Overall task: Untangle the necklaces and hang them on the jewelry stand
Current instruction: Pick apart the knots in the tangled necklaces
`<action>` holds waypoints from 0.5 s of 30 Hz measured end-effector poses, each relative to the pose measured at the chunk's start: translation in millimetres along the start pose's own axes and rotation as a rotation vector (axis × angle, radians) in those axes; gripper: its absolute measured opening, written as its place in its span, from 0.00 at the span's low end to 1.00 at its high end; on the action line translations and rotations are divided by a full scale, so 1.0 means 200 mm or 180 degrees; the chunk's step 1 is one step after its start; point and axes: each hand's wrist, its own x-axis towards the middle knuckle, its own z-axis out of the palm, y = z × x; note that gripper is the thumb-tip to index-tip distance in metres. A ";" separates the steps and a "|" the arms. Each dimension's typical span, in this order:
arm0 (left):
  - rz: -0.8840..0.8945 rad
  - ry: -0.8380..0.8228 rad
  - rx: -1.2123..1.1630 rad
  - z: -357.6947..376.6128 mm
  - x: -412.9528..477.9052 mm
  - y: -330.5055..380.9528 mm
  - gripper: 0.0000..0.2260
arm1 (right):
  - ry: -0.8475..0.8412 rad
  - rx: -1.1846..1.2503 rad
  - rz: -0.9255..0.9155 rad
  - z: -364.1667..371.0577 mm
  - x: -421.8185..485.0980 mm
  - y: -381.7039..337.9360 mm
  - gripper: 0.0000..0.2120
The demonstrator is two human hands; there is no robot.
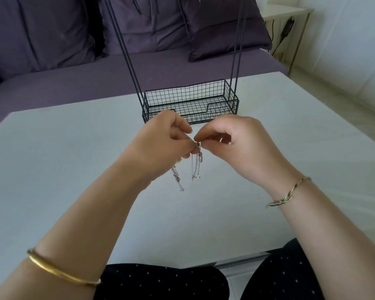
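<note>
Necklaces (195, 164): a small bunch of thin, silver-toned chains, held in the air just above the tabletop (74, 161), near its middle and in front of the jewelry stand (191, 100). Two loose ends dangle below the fingers, apart from each other; the knot itself is hidden in the fingertips.

Left hand (160, 137): grip closed, thumb and fingers pinching the bunch from the left.

Right hand (236, 139): grip closed, thumb and forefinger pinching the same bunch from the right, the fingertips of both hands almost touching.

Jewelry stand: black wire basket base with thin upright rods; the top is cut off, so its hanging bars cannot be judged.

Handling, as a judgement: very light, limp, slippery links, likely to snag and to tighten if pulled hard. Best taken beside the knot with fingertips, teasing loops loose; lift each freed chain near its clasp.

Also present: gold bangle (61, 271), thread bracelet (288, 193), purple cushions (52, 35).
</note>
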 end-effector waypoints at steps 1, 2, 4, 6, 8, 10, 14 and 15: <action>0.0006 -0.0010 0.0014 0.00 0.00 0.00 0.08 | -0.0009 -0.0131 -0.0071 0.00 0.00 0.00 0.07; 0.0012 -0.0022 0.0033 0.00 0.00 0.00 0.08 | -0.0023 -0.0237 -0.0120 0.01 0.00 0.00 0.07; 0.0011 -0.0033 0.0080 0.00 0.00 0.00 0.08 | -0.0061 -0.0432 -0.0185 0.01 0.00 0.00 0.07; 0.0014 -0.0016 0.0112 0.01 0.00 0.00 0.09 | -0.0068 -0.0611 -0.0323 0.01 0.01 -0.01 0.06; 0.0003 0.0020 0.0120 0.01 0.00 0.01 0.09 | -0.0071 -0.0708 -0.0462 0.01 0.01 -0.01 0.05; -0.0006 0.0004 0.0134 0.01 0.00 0.01 0.08 | -0.0071 -0.0790 -0.0531 0.01 0.00 -0.02 0.04; 0.0021 -0.0033 0.0235 0.02 0.00 0.01 0.07 | -0.0054 -0.0976 -0.0764 0.02 0.01 -0.02 0.02; 0.0037 -0.0031 0.0256 0.01 -0.01 0.01 0.07 | -0.0040 -0.1019 -0.0805 0.02 0.01 -0.02 0.02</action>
